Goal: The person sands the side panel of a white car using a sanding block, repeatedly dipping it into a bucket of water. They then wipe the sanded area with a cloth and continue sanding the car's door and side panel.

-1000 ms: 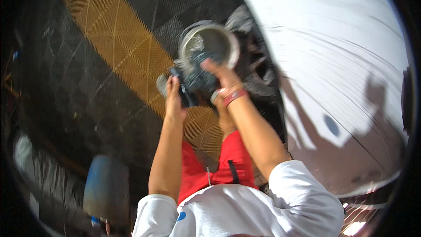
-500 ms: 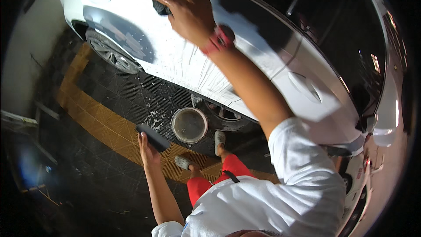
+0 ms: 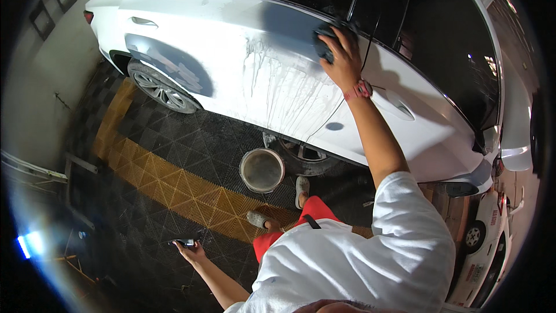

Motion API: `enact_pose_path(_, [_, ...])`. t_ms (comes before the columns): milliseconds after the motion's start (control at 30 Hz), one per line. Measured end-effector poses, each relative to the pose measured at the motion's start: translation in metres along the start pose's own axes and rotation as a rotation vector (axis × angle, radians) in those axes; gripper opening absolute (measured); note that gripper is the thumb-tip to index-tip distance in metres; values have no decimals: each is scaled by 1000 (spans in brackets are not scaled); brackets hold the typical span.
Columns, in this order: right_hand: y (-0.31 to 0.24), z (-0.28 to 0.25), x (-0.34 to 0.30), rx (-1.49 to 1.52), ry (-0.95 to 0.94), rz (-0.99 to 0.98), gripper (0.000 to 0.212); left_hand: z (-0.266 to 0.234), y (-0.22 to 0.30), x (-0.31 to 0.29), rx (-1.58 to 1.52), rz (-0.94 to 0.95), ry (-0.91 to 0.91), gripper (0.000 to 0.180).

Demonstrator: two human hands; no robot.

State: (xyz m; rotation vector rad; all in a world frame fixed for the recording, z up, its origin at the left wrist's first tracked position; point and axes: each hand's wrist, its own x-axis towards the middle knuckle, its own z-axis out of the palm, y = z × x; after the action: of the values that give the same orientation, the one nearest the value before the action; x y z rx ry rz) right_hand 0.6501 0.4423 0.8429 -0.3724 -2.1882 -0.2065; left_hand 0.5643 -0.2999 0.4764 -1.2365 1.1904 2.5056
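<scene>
A white car [image 3: 231,81] stands side-on, with grey patches on its panels and wet streaks running down the door. Up by the window line, my right hand [image 3: 343,64] is closed on a dark sponge [image 3: 322,43] laid against a grey area of the door [image 3: 286,23]; whether it is sponge or bunched cloth is hard to tell. A red wristband circles that wrist. Low on the left, away from the car, my left hand [image 3: 193,253] grips a flat black rectangular object [image 3: 183,243], seen nearly edge-on, its kind unclear.
By my feet, a round bucket [image 3: 262,171] of cloudy liquid stands beside the car's wheel [image 3: 304,155]. Black and yellow grid tiles [image 3: 174,181] cover the floor. Metal rails [image 3: 35,165] stand at the left wall, and a bright lamp [image 3: 30,244] glows lower left.
My right hand has moved right along the car with the sponge. My left hand has dropped lower, turning the flat black object nearly edge-on. The view has shifted, showing more of the car's rear.
</scene>
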Motion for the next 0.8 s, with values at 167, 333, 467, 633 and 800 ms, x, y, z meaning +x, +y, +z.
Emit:
enact_pose_path(167, [-28, -18, -49, 44, -8, 170, 62, 24, -15, -21, -226, -45, -206, 53])
enact_pose_path(333, [-96, 6, -103, 1094, 142, 953, 64, 172, -53, -145, -234, -36, -386, 60])
enact_pose_path(467, [-139, 35, -145, 1705, -64, 1352, 78, 235, -86, -211, -134, -137, -664, 57])
enact_pose_path(633, [-110, -11, -196, 1796, -640, 916, 73, 311, -154, -290, 10, -160, -814, 54])
enact_pose_path(800, [-71, -51, -222, 1461, -615, 533, 72, 328, -227, -324, 539, -25, -674, 57])
